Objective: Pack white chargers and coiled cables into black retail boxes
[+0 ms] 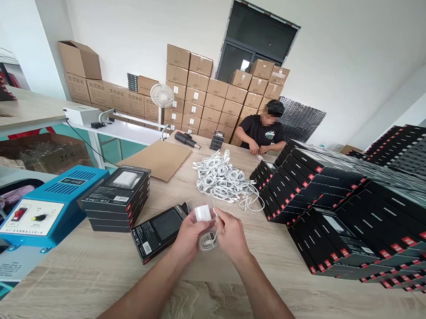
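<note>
Seemingly a white charger (203, 213) between both hands (188, 237)

My L hand (188, 237) & R hand (232, 235) pinch clear plastic tray (204, 225) between them, white charger (203, 213) up top, coiled white cable (208, 240) underneath.

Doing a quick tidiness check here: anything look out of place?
A black retail box lies askew on the light wooden table, out of line with the neat black stacks; a white cable loop straggles from the loose heap.
</note>
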`<state>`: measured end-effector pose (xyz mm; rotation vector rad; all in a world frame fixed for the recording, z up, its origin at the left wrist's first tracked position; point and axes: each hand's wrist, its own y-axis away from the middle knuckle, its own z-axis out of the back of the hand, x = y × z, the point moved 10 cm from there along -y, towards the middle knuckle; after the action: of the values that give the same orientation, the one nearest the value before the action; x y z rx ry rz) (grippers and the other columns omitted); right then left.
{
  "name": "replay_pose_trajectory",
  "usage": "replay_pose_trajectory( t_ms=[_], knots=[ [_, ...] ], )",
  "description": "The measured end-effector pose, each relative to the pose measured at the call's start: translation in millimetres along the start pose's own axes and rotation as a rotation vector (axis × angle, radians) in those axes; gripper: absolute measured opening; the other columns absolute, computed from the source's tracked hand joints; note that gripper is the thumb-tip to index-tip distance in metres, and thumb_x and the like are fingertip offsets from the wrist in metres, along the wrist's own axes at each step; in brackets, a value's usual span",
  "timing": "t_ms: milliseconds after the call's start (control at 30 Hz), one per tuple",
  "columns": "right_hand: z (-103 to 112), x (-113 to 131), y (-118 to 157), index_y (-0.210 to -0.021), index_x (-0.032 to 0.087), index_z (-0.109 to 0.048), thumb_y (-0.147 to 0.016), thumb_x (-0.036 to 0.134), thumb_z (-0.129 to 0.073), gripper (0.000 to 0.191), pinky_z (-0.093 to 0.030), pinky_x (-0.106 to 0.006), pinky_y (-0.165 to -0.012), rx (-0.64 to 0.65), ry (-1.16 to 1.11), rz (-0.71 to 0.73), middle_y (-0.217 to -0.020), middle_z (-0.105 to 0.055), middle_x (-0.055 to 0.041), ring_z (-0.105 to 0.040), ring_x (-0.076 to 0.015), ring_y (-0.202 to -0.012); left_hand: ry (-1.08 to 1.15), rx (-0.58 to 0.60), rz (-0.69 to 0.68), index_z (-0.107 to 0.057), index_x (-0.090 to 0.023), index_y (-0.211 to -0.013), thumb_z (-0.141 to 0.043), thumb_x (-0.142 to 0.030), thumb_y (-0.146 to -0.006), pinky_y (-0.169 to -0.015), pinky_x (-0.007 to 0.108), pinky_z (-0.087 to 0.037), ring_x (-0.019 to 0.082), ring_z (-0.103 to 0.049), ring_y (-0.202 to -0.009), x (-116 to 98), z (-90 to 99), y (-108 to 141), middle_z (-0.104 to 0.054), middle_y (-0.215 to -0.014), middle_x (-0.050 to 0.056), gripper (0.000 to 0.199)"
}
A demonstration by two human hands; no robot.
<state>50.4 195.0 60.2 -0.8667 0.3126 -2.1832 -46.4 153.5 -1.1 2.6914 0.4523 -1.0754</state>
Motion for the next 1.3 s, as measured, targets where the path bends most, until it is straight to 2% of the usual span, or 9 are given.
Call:
replay_pose_trajectory(
  t_ms=[167,267,433,567,700,800,933,1067,1300],
  knots=[
    [-2.3,8.2,0.3,-0.123,0.019,-0.066,-0.094,0.010,-0.043,0.038,-0.050,-0.028,-0.078,0.112,0.075,0.092,-0.098,-0.074,-0.0086,-0.068,-0.0201,-0.088,-0.011,0.042,0.071,-0.069,-0.016,-0.092,-0.080,-0.010,-0.056,-0.075,0.030,-0.053,0.020,-0.072,-0.074,4.0,-2.6,1.8,-0.077,-0.082,0.005,0.038],
    [-1.3,10.8,2.2,-0.122,0.017,-0.068,-0.094,0.010,-0.043,0.038,-0.049,-0.028,-0.076,0.136,0.156,0.087,-0.094,-0.072,-0.0089,-0.065,-0.0202,-0.085,-0.004,0.063,0.105,-0.069,-0.015,-0.090,-0.080,-0.010,-0.056,-0.072,0.030,-0.052,0.020,-0.071,-0.070,7.3,-3.3,2.5,-0.076,-0.078,0.005,0.037],
    [11.2,9.6,3.2,-0.116,0.025,-0.074,-0.094,0.016,-0.048,0.035,-0.047,-0.029,-0.076,0.072,0.243,0.064,-0.086,-0.064,-0.0074,-0.058,-0.0216,-0.088,0.030,0.093,0.153,-0.070,-0.015,-0.092,-0.082,-0.011,-0.055,-0.075,0.031,-0.053,0.022,-0.072,-0.075,10.6,-5.1,3.9,-0.077,-0.084,0.007,0.039],
    [18.6,-2.0,5.4,-0.114,0.027,-0.076,-0.094,0.022,-0.053,0.031,-0.049,-0.031,-0.081,0.015,0.097,0.028,-0.085,-0.059,-0.0057,-0.057,-0.0204,-0.087,0.065,0.086,0.176,-0.071,-0.015,-0.092,-0.082,-0.009,-0.055,-0.081,0.031,-0.053,0.021,-0.073,-0.080,10.7,-3.4,6.1,-0.077,-0.087,0.007,0.039],
    [17.5,-17.3,12.3,-0.117,0.029,-0.074,-0.095,0.027,-0.054,0.030,-0.051,-0.034,-0.086,-0.005,-0.144,-0.022,-0.087,-0.061,-0.0050,-0.059,-0.0200,-0.090,0.082,0.078,0.207,-0.072,-0.016,-0.096,-0.081,-0.009,-0.056,-0.083,0.032,-0.053,0.023,-0.073,-0.085,11.7,-1.2,9.2,-0.078,-0.094,0.008,0.042],
    [12.6,-22.8,19.8,-0.122,0.031,-0.071,-0.096,0.029,-0.053,0.032,-0.051,-0.035,-0.088,0.016,-0.197,-0.043,-0.091,-0.062,-0.0055,-0.060,-0.0206,-0.093,0.060,0.095,0.197,-0.072,-0.016,-0.095,-0.080,-0.009,-0.057,-0.080,0.032,-0.052,0.022,-0.072,-0.082,9.5,-2.8,9.6,-0.077,-0.091,0.008,0.040],
    [7.3,-24.1,28.8,-0.133,0.032,-0.063,-0.093,0.022,-0.053,0.042,-0.050,-0.036,-0.095,0.059,-0.183,-0.052,-0.099,-0.064,-0.0058,-0.060,-0.0209,-0.101,0.025,0.148,0.157,-0.071,-0.015,-0.090,-0.080,-0.010,-0.057,-0.073,0.029,-0.050,0.018,-0.068,-0.071,5.4,-9.0,8.6,-0.074,-0.078,0.005,0.035],
    [0.3,-22.2,34.4,-0.139,0.031,-0.057,-0.092,0.017,-0.049,0.049,-0.050,-0.035,-0.098,0.105,-0.148,-0.034,-0.108,-0.064,-0.0064,-0.059,-0.0205,-0.108,-0.011,0.167,0.160,-0.070,-0.016,-0.091,-0.078,-0.011,-0.058,-0.067,0.031,-0.050,0.018,-0.066,-0.067,8.2,-9.2,7.7,-0.073,-0.078,0.005,0.034],
    [-6.6,-19.3,39.7,-0.141,0.028,-0.055,-0.094,0.014,-0.044,0.050,-0.053,-0.037,-0.094,0.003,-0.024,0.044,-0.113,-0.065,-0.0085,-0.060,-0.0217,-0.107,-0.029,0.085,0.162,-0.068,-0.016,-0.095,-0.076,-0.008,-0.056,-0.068,0.030,-0.050,0.019,-0.068,-0.069,15.8,1.1,2.9,-0.074,-0.079,0.004,0.040]
  ],
)
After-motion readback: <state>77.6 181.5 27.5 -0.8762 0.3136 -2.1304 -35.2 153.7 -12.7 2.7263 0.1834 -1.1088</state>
